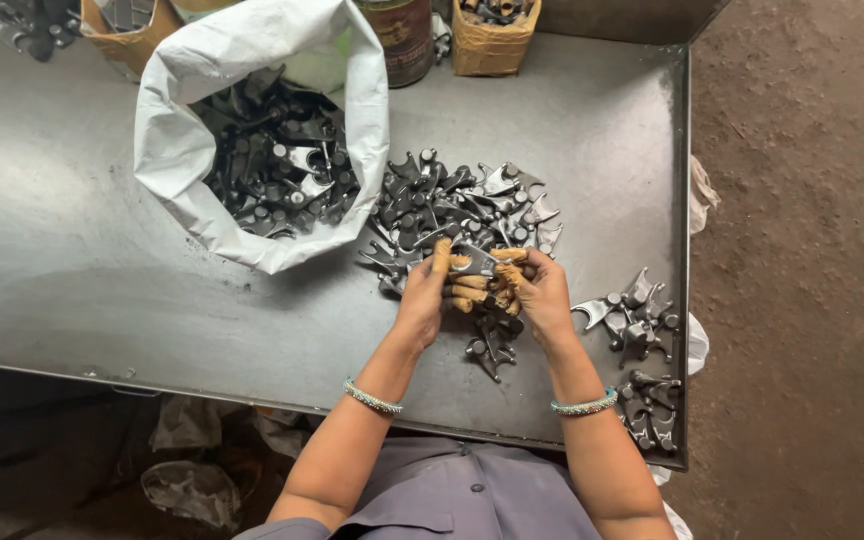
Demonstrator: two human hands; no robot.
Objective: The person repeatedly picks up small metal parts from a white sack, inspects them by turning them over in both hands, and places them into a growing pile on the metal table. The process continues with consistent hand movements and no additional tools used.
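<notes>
Looking down, my left hand point(424, 297) and right hand point(540, 292), fingertips wrapped in tan tape, close together on one forked metal part point(474, 262), dull grey and smooth, at the near edge of a loose pile point(462, 205) of the same forgings on the steel table point(72, 250). A white woven sack point(252, 60) holds more; cardboard boxes point(492, 45) stand behind.

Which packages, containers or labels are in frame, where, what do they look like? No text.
White plastic sack: table, upper left, mouth open, full of dark metal parts.
Cardboard box: top centre edge, small, tan, holds parts.
Second cardboard box: top left, tan, partly cut off.
Cylindrical can: top centre, dark brown, labelled.
No screens or signs.
</notes>
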